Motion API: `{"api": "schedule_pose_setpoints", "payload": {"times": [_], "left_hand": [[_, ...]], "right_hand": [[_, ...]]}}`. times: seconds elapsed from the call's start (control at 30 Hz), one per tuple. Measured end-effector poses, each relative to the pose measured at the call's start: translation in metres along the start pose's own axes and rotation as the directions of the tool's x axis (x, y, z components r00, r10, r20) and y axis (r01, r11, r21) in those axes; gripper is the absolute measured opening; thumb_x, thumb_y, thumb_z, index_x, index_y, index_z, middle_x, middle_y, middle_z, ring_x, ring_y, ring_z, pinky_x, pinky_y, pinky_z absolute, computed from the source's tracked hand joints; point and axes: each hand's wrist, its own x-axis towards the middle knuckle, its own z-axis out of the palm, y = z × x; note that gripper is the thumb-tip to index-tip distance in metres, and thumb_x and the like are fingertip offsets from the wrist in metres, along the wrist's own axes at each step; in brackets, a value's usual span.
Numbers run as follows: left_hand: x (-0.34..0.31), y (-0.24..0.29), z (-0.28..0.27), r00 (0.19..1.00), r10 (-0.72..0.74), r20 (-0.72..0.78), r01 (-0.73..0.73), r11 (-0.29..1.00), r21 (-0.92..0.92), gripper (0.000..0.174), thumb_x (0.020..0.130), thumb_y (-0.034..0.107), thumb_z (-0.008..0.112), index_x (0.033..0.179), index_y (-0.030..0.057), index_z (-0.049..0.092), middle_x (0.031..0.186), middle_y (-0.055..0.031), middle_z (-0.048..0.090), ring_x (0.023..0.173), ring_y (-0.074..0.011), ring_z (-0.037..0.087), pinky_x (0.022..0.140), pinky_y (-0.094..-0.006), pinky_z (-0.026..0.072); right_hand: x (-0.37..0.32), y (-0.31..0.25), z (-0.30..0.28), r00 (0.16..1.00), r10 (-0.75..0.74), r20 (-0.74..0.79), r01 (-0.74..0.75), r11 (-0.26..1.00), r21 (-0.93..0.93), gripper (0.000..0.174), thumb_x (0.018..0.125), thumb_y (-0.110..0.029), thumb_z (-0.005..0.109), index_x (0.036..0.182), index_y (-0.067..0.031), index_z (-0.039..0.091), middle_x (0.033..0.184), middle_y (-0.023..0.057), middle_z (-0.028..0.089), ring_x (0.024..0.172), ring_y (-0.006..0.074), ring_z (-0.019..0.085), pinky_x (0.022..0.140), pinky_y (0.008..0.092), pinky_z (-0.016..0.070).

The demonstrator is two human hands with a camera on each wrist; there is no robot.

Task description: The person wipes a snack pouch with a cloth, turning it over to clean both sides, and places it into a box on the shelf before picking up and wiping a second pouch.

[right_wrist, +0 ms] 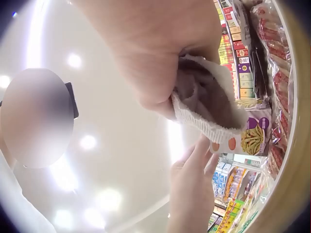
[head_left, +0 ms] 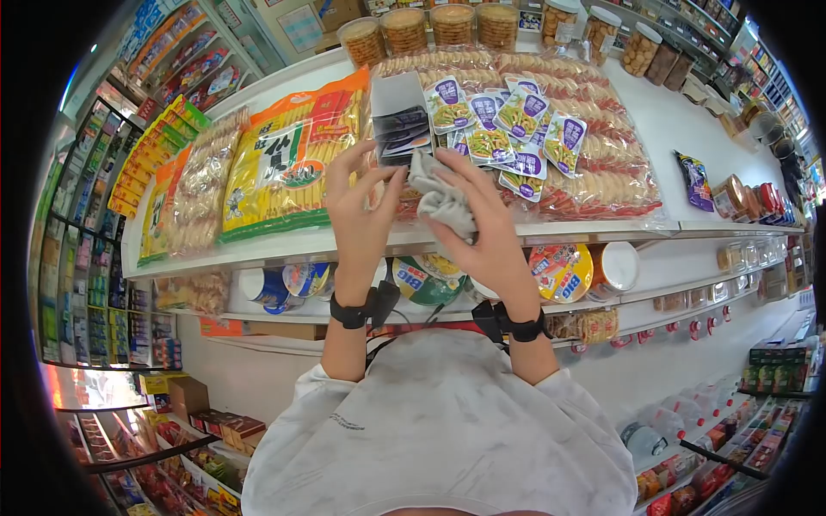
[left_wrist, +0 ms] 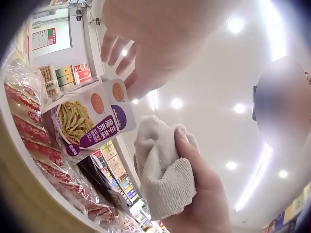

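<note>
In the head view, a narrow box (head_left: 396, 93) with dark packets (head_left: 403, 129) lies on bagged crackers, left of a pile of purple-and-white snack packets (head_left: 520, 129). At the box's near left corner is my left hand (head_left: 357, 211), fingers loosely bent; the left wrist view shows this hand (left_wrist: 165, 43) beside the printed panel (left_wrist: 87, 119). My right hand (head_left: 482, 228) grips a crumpled grey-white knitted cloth (head_left: 447, 202) by the near right corner. Its ribbed edge shows in the right wrist view, where the right hand (right_wrist: 150, 53) holds the cloth (right_wrist: 209, 97).
Yellow snack bags (head_left: 288, 159) and cracker bags (head_left: 594, 146) cover much of the shelf top. Round tubs (head_left: 452, 27) stand along its back. A small purple bag (head_left: 693, 181) lies at the right. Instant noodle bowls (head_left: 559, 271) sit one shelf below.
</note>
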Motion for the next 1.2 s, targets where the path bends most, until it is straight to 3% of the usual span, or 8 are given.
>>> {"api": "schedule_pose_setpoints", "payload": {"times": [0.17,0.37,0.53,0.67,0.83,0.93,0.97,1.2], "left_hand": [[-0.010,-0.006,-0.005,0.993,0.035,0.109,-0.027,0.997,-0.069,0.015,0.079,0.001,0.075,0.093,0.0028,0.073,0.116,-0.0113,0.063,0.111,-0.0299,0.059,0.094,-0.0404,0.0467],[-0.012,-0.003,-0.012,0.998,0.037,0.060,-0.036,0.999,-0.025,0.017,0.079,-0.001,0.075,0.096,0.0023,0.074,0.107,-0.0098,0.065,0.108,-0.0265,0.062,0.089,-0.0371,0.0504],[-0.009,-0.002,-0.011,0.998,0.024,0.050,-0.019,0.995,-0.099,0.017,0.079,-0.002,0.076,0.095,0.0024,0.074,0.098,-0.0082,0.063,0.104,-0.0258,0.063,0.089,-0.0374,0.0494],[-0.006,0.001,-0.013,0.999,0.023,0.039,-0.018,0.993,-0.116,0.016,0.080,-0.002,0.075,0.096,0.0010,0.073,0.094,-0.0085,0.064,0.099,-0.0244,0.065,0.085,-0.0349,0.0506],[0.000,0.010,-0.018,1.000,0.015,-0.016,-0.017,0.986,-0.165,0.015,0.081,-0.004,0.073,0.095,-0.0005,0.072,0.099,-0.0098,0.069,0.096,-0.0226,0.066,0.084,-0.0325,0.0506],[-0.004,0.015,-0.020,0.999,-0.043,-0.027,0.035,0.969,-0.245,0.015,0.081,-0.004,0.072,0.096,-0.0003,0.072,0.100,-0.0104,0.071,0.094,-0.0220,0.067,0.084,-0.0317,0.0507],[-0.006,0.017,-0.020,0.997,-0.071,-0.023,0.062,0.958,-0.279,0.016,0.081,-0.005,0.072,0.096,-0.0001,0.072,0.100,-0.0106,0.071,0.094,-0.0219,0.067,0.084,-0.0316,0.0507],[-0.014,0.034,-0.019,0.993,0.019,-0.113,-0.054,0.947,-0.316,0.017,0.086,-0.010,0.067,0.101,-0.0023,0.065,0.102,-0.0119,0.068,0.093,-0.0210,0.065,0.083,-0.0308,0.0513]], "right_hand": [[-0.004,-0.002,0.004,0.997,-0.015,0.081,0.019,0.999,-0.042,0.053,0.079,-0.001,0.071,0.129,-0.0011,0.054,0.145,0.0158,0.048,0.136,0.0357,0.044,0.111,0.0431,0.0362],[-0.008,-0.007,-0.001,0.997,0.034,0.073,-0.034,0.999,-0.008,0.053,0.077,-0.001,0.071,0.127,-0.0012,0.054,0.141,0.0169,0.050,0.132,0.0376,0.047,0.109,0.0434,0.0387],[-0.008,-0.006,-0.001,0.997,0.064,0.037,-0.065,0.998,0.025,0.053,0.078,-0.002,0.072,0.128,-0.0012,0.054,0.140,0.0162,0.051,0.129,0.0370,0.049,0.107,0.0428,0.0399],[-0.008,-0.005,-0.001,0.999,0.033,-0.013,-0.033,0.999,0.000,0.050,0.080,-0.001,0.073,0.127,-0.0023,0.055,0.137,0.0154,0.056,0.122,0.0312,0.057,0.102,0.0388,0.0445],[-0.005,-0.010,-0.003,0.997,0.014,-0.082,-0.012,1.000,0.025,0.055,0.081,-0.003,0.072,0.132,-0.0017,0.052,0.136,0.0173,0.054,0.124,0.0313,0.055,0.102,0.0384,0.0438],[-0.006,-0.017,-0.001,0.972,0.187,-0.145,-0.145,0.954,0.261,0.058,0.083,-0.003,0.072,0.137,-0.0018,0.049,0.135,0.0172,0.055,0.122,0.0262,0.056,0.102,0.0369,0.0433],[-0.007,-0.014,0.000,0.969,0.177,-0.173,-0.128,0.957,0.262,0.058,0.084,-0.003,0.071,0.138,-0.0016,0.049,0.134,0.0169,0.055,0.121,0.0249,0.056,0.101,0.0362,0.0436],[-0.007,-0.015,0.001,0.970,0.147,-0.194,-0.090,0.957,0.277,0.059,0.084,-0.002,0.071,0.138,-0.0010,0.048,0.130,0.0148,0.059,0.116,0.0234,0.059,0.098,0.0347,0.0458]]}}
